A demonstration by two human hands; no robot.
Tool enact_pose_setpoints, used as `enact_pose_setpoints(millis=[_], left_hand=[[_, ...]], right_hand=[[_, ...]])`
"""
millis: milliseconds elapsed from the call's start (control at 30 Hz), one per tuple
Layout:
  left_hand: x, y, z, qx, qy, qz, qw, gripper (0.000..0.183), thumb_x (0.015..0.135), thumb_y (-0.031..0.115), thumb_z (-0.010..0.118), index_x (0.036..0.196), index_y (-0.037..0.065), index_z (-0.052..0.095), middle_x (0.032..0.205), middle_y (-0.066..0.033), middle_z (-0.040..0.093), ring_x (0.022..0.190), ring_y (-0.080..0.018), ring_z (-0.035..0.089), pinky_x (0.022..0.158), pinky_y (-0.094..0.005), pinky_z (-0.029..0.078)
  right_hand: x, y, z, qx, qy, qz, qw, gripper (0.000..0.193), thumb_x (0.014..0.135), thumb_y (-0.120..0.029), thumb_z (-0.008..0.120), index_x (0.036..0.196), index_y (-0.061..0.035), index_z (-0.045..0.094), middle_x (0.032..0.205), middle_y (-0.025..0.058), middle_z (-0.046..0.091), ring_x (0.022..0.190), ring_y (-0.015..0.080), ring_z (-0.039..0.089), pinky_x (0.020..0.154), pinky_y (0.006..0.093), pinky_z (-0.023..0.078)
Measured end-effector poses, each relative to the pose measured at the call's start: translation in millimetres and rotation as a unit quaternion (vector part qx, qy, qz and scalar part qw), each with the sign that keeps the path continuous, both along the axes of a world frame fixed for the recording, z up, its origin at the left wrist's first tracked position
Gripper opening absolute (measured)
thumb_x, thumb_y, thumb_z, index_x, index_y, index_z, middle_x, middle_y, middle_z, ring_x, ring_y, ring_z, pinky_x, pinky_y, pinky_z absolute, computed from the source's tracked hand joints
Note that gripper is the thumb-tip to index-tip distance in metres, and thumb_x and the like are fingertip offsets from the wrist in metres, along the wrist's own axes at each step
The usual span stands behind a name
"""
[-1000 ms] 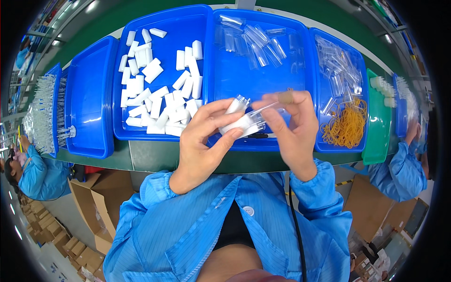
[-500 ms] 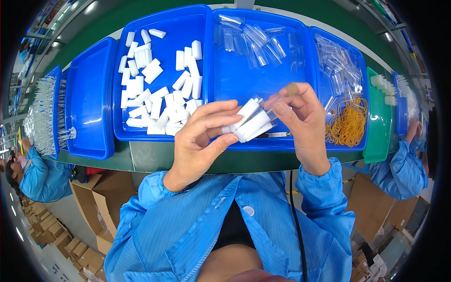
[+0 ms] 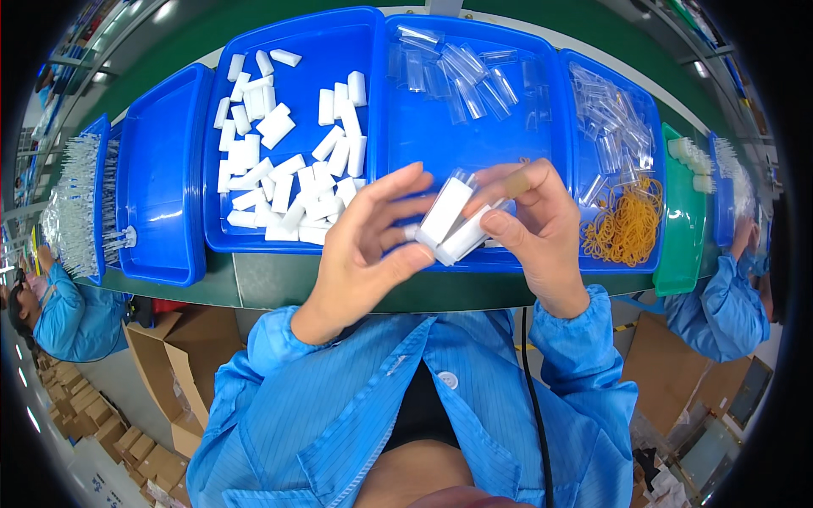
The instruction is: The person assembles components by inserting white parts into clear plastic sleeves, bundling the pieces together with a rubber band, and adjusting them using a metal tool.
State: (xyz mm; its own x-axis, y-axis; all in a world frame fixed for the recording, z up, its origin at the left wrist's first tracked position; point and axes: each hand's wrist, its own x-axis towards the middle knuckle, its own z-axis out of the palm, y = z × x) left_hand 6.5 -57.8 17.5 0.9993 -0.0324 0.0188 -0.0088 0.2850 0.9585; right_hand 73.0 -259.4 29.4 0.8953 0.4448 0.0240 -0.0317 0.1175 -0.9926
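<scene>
Between my hands, above the front of the middle blue tray [image 3: 423, 144], is a small bundle of white blocks [image 3: 447, 210] in clear plastic sleeves. My left hand [image 3: 351, 258] grips its lower left end with the thumb, and the upper fingers are lifted and spread. Thumb and fingers of my right hand [image 3: 542, 233] close on the right side of the bundle; a tan band is round one finger. Part of the bundle is hidden behind the right fingers. Loose clear sleeves [image 3: 474, 80] lie at the back of this tray.
Left is a blue tray of loose white blocks [image 3: 275, 127]. Right, another holds clear plastic pieces [image 3: 605, 110] and yellow rubber bands [image 3: 627, 224]. Beyond are a green tray [image 3: 677, 245] and, far left, a rack of white bristly pieces [image 3: 80, 203]. Co-workers in blue sit at both sides.
The bundle has turned more upright and its blocks have fanned apart. My right hand has moved in from the right and closed on it; my left fingers have lifted away.
</scene>
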Motion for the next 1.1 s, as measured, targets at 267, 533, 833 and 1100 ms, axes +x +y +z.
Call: enact_pose_setpoints(millis=[267, 533, 833, 1100], left_hand=[[5.8, -1.9, 4.2, -0.155, 0.187, -0.059, 0.968, 0.066, 0.087, 0.023, 0.075, 0.139, -0.002, 0.044, 0.123, -0.0149, 0.060, 0.114, -0.0228, 0.060, 0.102, -0.0374, 0.046], [8.6, -14.4, 9.0, -0.100, 0.175, -0.094, 0.975, 0.056, 0.083, 0.007, 0.077, 0.130, -0.002, 0.048, 0.117, -0.0110, 0.059, 0.107, -0.0164, 0.059, 0.093, -0.0304, 0.049], [14.5, -30.6, 12.5, -0.115, 0.244, -0.188, 0.945, 0.052, 0.093, 0.021, 0.067, 0.133, 0.000, 0.041, 0.110, -0.0067, 0.056, 0.098, -0.0117, 0.059, 0.085, -0.0292, 0.050], [12.5, -38.5, 5.7, -0.020, 0.190, -0.210, 0.959, 0.048, 0.091, 0.018, 0.067, 0.131, 0.001, 0.047, 0.107, -0.0048, 0.057, 0.097, -0.0111, 0.059, 0.082, -0.0261, 0.050]], right_hand=[[17.0, -12.2, 6.1, -0.228, -0.344, 0.008, 0.911, 0.047, 0.082, -0.014, 0.076, 0.123, -0.0016, 0.057, 0.120, 0.0135, 0.063, 0.112, 0.0272, 0.057, 0.095, 0.0386, 0.043], [-10.5, -5.3, 7.6, -0.296, -0.384, 0.017, 0.874, 0.075, 0.063, -0.020, 0.085, 0.130, -0.0095, 0.053, 0.128, 0.0109, 0.059, 0.110, 0.0306, 0.057, 0.090, 0.0415, 0.042], [-14.3, -6.1, -9.6, -0.246, -0.383, -0.025, 0.890, 0.070, 0.059, -0.016, 0.084, 0.123, -0.0094, 0.057, 0.126, 0.0092, 0.059, 0.105, 0.0280, 0.059, 0.087, 0.0405, 0.043], [-19.6, -12.3, -22.0, -0.235, -0.415, -0.041, 0.878, 0.060, 0.061, -0.021, 0.081, 0.117, -0.0107, 0.061, 0.120, 0.0074, 0.061, 0.102, 0.0265, 0.061, 0.086, 0.0397, 0.044]])
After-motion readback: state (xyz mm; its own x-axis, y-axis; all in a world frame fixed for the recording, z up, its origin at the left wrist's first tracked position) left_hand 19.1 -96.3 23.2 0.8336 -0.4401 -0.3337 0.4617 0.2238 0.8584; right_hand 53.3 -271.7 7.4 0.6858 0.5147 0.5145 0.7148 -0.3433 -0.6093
